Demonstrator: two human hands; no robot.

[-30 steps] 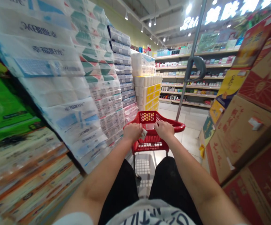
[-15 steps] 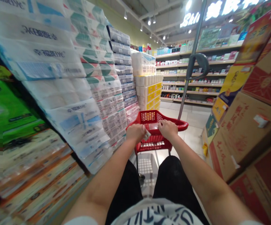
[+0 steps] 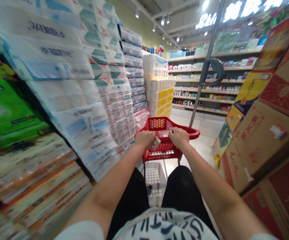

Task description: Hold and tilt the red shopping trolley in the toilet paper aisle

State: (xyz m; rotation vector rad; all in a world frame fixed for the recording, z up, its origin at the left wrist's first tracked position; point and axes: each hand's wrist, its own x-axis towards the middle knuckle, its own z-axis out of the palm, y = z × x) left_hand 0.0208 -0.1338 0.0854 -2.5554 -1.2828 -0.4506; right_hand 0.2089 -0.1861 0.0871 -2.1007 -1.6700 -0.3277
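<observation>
Ahead of my body is a red plastic shopping cart with lattice walls. My left hand is closed around the left part of its handle. A small crumpled white piece, perhaps paper, sticks out beneath that hand's fingers. On the right part of the handle, my right hand is wrapped with the fingers curled over. A grey pole with a curved grey hook rises from the cart's right side. Little of the cart's inside shows behind the handle.
Tall stacks of wrapped tissue packs line the left side. Cardboard cartons are piled on the right. Pale floor runs between them toward stocked shelves at the back, below a lit sign.
The view has shifted slightly, and the stacks and shelves appear a little farther right. Both hands keep the same hold on the cart's handle.
</observation>
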